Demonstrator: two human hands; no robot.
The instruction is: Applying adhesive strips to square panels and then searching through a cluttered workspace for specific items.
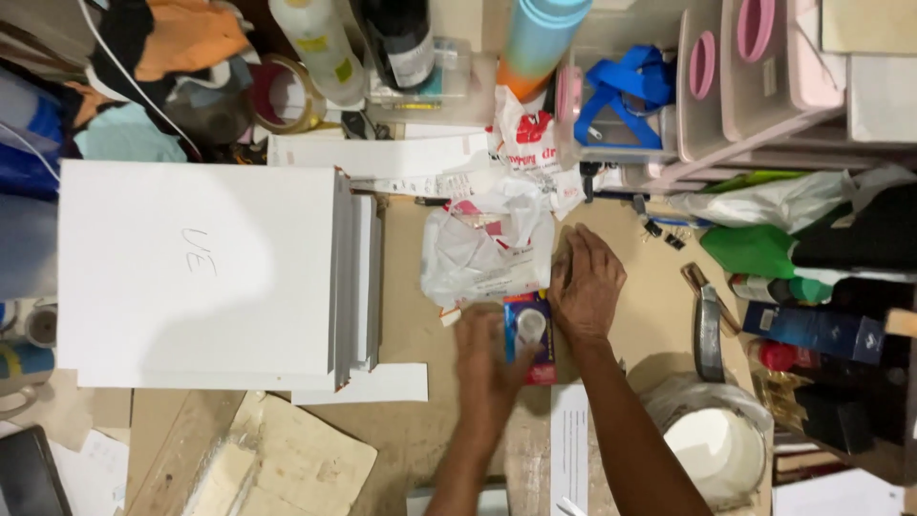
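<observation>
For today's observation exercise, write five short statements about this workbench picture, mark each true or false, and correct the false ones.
1. The left hand touches a small blue and red packet. True.
2. The right hand holds a hammer. False: it lies flat on the table, beside the packet; the hammer lies apart, to its right.
3. A stack of white boards lies to the left of the hands. True.
4. The plastic bag lies below the hands, nearer the person. False: it lies beyond them, further up the table.
5. A white tub stands by the right forearm. True.
</observation>
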